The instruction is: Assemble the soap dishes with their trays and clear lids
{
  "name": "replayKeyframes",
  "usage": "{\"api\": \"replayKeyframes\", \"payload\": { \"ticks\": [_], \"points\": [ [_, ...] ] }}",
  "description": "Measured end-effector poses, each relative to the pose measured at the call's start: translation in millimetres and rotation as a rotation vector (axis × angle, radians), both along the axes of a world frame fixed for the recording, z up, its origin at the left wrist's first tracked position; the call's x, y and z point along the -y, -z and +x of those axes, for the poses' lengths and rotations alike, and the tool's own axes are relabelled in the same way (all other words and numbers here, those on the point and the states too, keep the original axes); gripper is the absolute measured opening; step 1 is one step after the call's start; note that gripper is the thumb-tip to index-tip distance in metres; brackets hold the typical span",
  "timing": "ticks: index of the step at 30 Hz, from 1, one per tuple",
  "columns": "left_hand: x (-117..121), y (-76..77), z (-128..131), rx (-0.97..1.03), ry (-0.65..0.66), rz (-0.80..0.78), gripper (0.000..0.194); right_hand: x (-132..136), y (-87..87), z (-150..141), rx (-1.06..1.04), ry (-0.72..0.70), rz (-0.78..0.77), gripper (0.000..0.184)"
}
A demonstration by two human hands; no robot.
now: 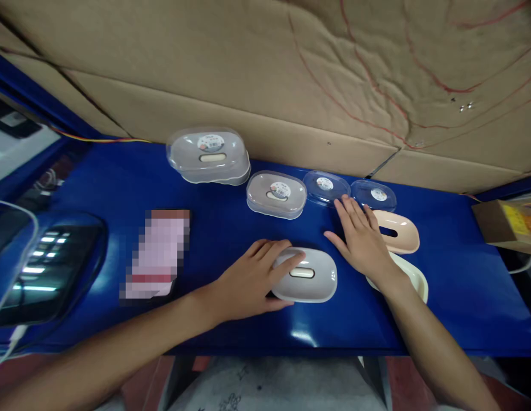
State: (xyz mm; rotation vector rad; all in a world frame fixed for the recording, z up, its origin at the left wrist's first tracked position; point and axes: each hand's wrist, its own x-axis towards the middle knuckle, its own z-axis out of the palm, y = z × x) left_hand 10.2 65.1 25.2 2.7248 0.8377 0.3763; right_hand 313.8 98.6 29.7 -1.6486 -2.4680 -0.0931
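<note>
My left hand (250, 279) grips the left end of a grey oval soap dish (323, 288), fingers over its top and thumb at its near edge. A cream piece shows through the slot in the middle of that dish. My right hand (364, 244) is stretched out with fingers apart, its fingertips at the near edge of a clear lid (325, 184) with a round label. A second clear lid (379, 194) lies just beyond its fingers. Partly behind this hand are a peach slotted tray (406, 234) and, under the wrist, a cream dish base (414, 277).
Two covered grey soap dishes, a taller stack (225, 168) and a single one (276, 200), stand toward the back of the blue table (222, 228). A phone (158, 251) and a glossy black device (55, 268) with cables lie left. A cardboard box (505, 225) is at right.
</note>
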Motion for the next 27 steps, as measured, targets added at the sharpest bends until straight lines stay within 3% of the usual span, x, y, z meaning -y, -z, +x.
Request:
{"api": "replayKeyframes", "payload": {
  "ticks": [6, 12, 16, 18, 22, 27],
  "points": [
    [-2.9, 0.9, -1.3, -0.031, 0.013, 0.003, 0.088, 3.5, -4.1, -4.1, 0.028, 0.016, 0.063, 0.056],
    [-5.4, 0.7, -3.6, -0.010, 0.022, -0.020, 0.093, 4.0, 1.1, -8.3, 0.089, 0.073, 0.097, 0.069],
    [-3.6, 0.0, -3.3, 0.047, -0.008, -0.092, 0.102, 9.0, -4.4, -5.8, 0.024, 0.101, 0.127, 0.060],
    [-2.1, 0.4, -2.8, 0.073, -0.086, -0.154, 0.109, 16.9, -13.2, -2.0, -0.080, 0.036, 0.128, 0.058],
    [-3.6, 2.8, -3.6, 0.147, -0.243, -0.248, 0.129, 37.4, -27.8, 1.1, -0.275, -0.255, -0.020, 0.063],
    [-7.7, 5.6, -5.8, 0.208, -0.210, -0.329, 0.143, 52.0, -25.3, -16.1, -0.218, -0.433, -0.080, 0.058]
  ]
}}
